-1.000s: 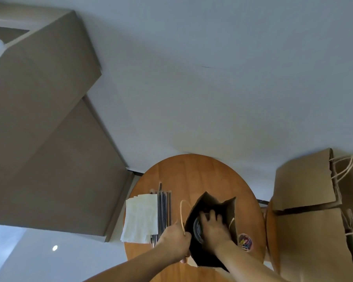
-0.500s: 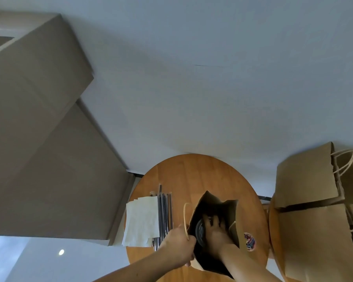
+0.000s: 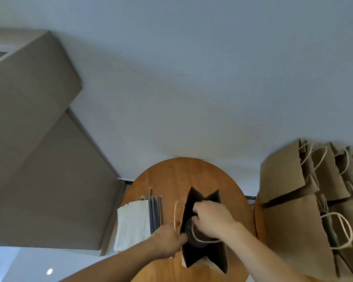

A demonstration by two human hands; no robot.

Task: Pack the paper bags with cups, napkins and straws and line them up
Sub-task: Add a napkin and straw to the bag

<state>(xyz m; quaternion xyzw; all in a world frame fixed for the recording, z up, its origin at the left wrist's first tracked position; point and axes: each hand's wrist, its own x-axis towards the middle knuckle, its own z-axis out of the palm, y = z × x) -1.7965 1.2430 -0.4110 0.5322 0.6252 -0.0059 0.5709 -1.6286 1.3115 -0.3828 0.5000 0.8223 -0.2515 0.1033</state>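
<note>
Nearest me, my left hand [image 3: 168, 242] pinches the near left rim of the open paper bag [image 3: 219, 260], thumb and fingers closed on the paper just below its rope handle [image 3: 176, 210], holding the mouth apart. My right hand [image 3: 211, 218] is in the bag's mouth, fingers curled down over the top of a dark cup [image 3: 192, 234]. The cup sits inside the bag, against the near left side, with only its round top showing. I cannot tell whether it has reached the bottom, because the inside is in shadow.

I judge that I am on the cup step for this bag, with the cup going in or just seated.

Just left of the bag lie the black straws [image 3: 156, 212], and left of those the white napkins [image 3: 132, 222], hanging a little over the edge of the round wooden table [image 3: 171, 176]. Neither shows in the bag, so next I expect to let go of the cup, draw the right hand out and reach for a napkin and a straw while the left hand holds the mouth wide.

To the right, on a second table [image 3: 256, 218], a group of brown bags [image 3: 289, 216] stands close together; this bag would join them. Beyond is a plain pale wall.
</note>
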